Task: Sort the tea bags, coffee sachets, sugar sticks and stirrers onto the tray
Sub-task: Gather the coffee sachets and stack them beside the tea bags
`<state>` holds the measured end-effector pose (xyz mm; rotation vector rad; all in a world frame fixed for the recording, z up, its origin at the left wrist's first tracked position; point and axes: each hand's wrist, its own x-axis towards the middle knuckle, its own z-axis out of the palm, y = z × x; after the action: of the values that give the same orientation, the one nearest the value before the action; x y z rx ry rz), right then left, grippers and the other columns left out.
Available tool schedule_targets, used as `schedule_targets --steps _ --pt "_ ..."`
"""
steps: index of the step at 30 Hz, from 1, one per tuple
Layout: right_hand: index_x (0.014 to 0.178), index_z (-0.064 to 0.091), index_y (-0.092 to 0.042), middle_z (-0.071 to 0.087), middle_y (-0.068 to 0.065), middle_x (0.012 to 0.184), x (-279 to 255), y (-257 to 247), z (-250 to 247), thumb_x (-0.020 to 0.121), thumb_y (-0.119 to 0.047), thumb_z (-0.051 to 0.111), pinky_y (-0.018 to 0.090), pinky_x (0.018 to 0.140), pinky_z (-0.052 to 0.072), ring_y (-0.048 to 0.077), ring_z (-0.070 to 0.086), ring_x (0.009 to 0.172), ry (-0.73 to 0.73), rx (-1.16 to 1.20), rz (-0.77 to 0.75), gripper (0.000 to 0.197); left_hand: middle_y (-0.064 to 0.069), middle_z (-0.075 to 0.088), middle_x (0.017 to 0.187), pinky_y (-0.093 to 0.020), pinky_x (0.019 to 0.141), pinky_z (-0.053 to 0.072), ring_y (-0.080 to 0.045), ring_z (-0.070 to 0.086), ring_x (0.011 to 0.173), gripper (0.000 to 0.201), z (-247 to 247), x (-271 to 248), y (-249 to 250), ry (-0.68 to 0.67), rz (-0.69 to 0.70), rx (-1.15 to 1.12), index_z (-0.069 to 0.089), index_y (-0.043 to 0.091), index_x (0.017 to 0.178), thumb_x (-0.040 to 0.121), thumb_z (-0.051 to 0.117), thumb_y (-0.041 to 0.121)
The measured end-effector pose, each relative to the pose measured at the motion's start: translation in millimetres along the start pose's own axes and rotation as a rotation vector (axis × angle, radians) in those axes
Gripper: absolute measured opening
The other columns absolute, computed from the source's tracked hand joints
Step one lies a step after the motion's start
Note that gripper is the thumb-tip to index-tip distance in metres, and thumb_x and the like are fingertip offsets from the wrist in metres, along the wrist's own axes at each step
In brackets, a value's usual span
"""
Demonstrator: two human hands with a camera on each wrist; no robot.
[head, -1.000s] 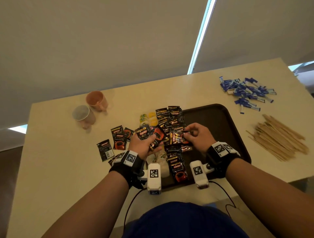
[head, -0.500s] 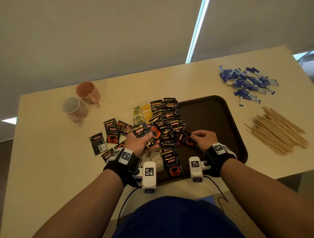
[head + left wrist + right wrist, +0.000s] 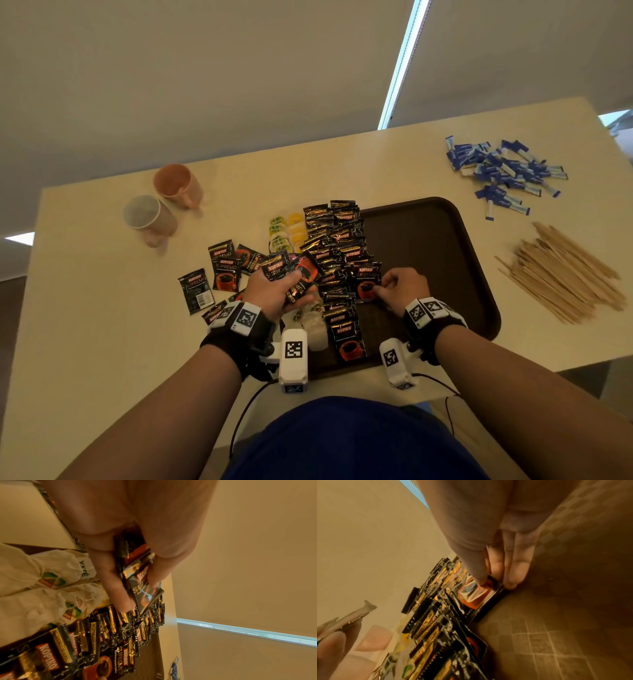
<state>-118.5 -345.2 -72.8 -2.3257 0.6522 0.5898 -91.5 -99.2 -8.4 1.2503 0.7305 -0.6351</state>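
Observation:
A dark brown tray (image 3: 442,246) lies mid-table with a column of black coffee sachets (image 3: 337,240) overlapping down its left side. My left hand (image 3: 274,291) grips a small stack of coffee sachets (image 3: 140,580) above the tray's left edge. My right hand (image 3: 402,289) pinches the lower corner of one coffee sachet (image 3: 366,281) (image 3: 474,595) lying at the right of the column on the tray. White tea bags (image 3: 313,325) (image 3: 42,574) lie under my left hand. Blue sugar sticks (image 3: 503,174) and wooden stirrers (image 3: 561,274) lie in heaps on the table at right.
More loose coffee sachets (image 3: 222,270) lie on the table left of the tray. Yellow and green tea bags (image 3: 286,229) sit by the tray's far left corner. Two cups, one orange (image 3: 176,185) and one pale (image 3: 147,216), stand at the far left.
My right hand has set its sachet down flat at the right of the column and still pinches its corner. My left hand stays put with its stack.

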Motion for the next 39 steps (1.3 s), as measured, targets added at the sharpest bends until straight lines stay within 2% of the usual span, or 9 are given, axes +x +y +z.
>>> schedule_targets --steps 3,8,14,20,26,29,32,36,39 --pt "0.092 0.066 -0.018 0.065 -0.004 0.08 2.3 -5.8 0.0 0.083 -0.031 0.076 0.024 0.073 0.051 0.014 0.065 0.082 -0.003 -0.066 -0.041 0.018 -0.024 0.073 0.101 -0.04 0.066 0.063 -0.037 0.074 0.085 0.026 -2.1 0.8 0.2 0.005 0.008 -0.005 0.059 0.0 0.118 0.093 0.064 0.003" --pt "0.105 0.065 -0.014 0.064 -0.002 0.087 6.0 -13.8 1.3 0.084 -0.032 0.075 0.025 0.078 0.05 0.014 0.062 0.087 -0.007 -0.072 -0.068 0.029 -0.024 0.073 0.1 -0.039 0.063 0.063 -0.037 0.074 0.083 0.027 -3.6 1.9 0.8 0.012 0.013 -0.019 0.058 -0.001 0.119 0.093 0.064 0.003" --pt "0.092 0.062 -0.015 0.058 -0.006 0.076 12.0 -21.1 1.1 0.084 -0.029 0.075 0.024 0.073 0.047 0.013 0.059 0.08 0.015 -0.063 -0.086 0.02 -0.026 0.07 0.105 -0.035 0.056 0.062 -0.037 0.074 0.084 0.027 -5.8 0.7 3.1 0.019 0.015 -0.03 0.057 -0.002 0.118 0.093 0.064 0.002" --pt "0.104 0.063 -0.015 0.065 0.001 0.093 12.5 -21.3 1.5 0.083 -0.032 0.076 0.023 0.076 0.047 0.014 0.061 0.086 0.039 -0.043 -0.089 0.03 -0.025 0.071 0.104 -0.037 0.061 0.063 -0.036 0.074 0.084 0.027 -5.1 -2.2 2.6 0.005 0.02 -0.028 0.058 0.001 0.118 0.092 0.065 0.002" --pt "0.104 0.066 -0.012 0.064 -0.003 0.086 4.9 -16.7 -5.6 0.087 -0.031 0.072 0.022 0.076 0.047 0.012 0.06 0.084 0.074 -0.031 -0.098 0.026 -0.023 0.073 0.098 -0.038 0.063 0.063 -0.035 0.074 0.082 0.025 2.6 -9.5 0.2 -0.053 0.013 -0.036 0.058 0.0 0.115 0.091 0.066 0.004" --pt "0.1 0.068 -0.012 0.064 -0.005 0.08 1.5 -17.1 -14.5 0.092 -0.028 0.065 0.02 0.069 0.045 0.008 0.059 0.074 0.158 -0.019 -0.127 0.019 -0.024 0.072 0.102 -0.037 0.06 0.063 -0.038 0.074 0.087 0.032 6.5 -15.8 0.9 -0.083 0.007 -0.021 0.055 0.0 0.118 0.089 0.069 0.005" --pt "0.096 0.068 -0.016 0.062 -0.01 0.077 -8.2 -35.7 -25.8 0.094 -0.026 0.063 0.012 0.061 0.04 0.0 0.055 0.069 0.181 0.067 -0.258 0.011 -0.02 0.073 0.107 -0.034 0.058 0.062 -0.037 0.074 0.089 0.036 10.6 -20.4 -0.7 -0.107 0.015 0.014 0.057 0.005 0.12 0.088 0.071 0.007" --pt "0.098 0.071 -0.021 0.069 -0.009 0.086 -25.8 -64.9 -33.3 0.09 -0.032 0.068 0.018 0.069 0.052 0.004 0.065 0.078 -0.075 0.284 -0.47 0.014 -0.01 0.076 0.102 -0.031 0.057 0.062 -0.031 0.075 0.086 0.035 18.6 -26.9 -10.5 -0.154 0.037 0.139 0.059 0.012 0.12 0.088 0.072 0.014" --pt "0.103 0.073 -0.015 0.071 -0.006 0.09 -33.7 -67.2 -31.1 0.087 -0.023 0.073 0.016 0.069 0.053 0.002 0.068 0.078 -0.276 0.246 -0.507 0.018 -0.011 0.076 0.104 -0.032 0.058 0.061 -0.033 0.074 0.089 0.036 24.5 -30.7 -19.3 -0.184 0.027 0.147 0.058 0.013 0.124 0.09 0.07 0.019"
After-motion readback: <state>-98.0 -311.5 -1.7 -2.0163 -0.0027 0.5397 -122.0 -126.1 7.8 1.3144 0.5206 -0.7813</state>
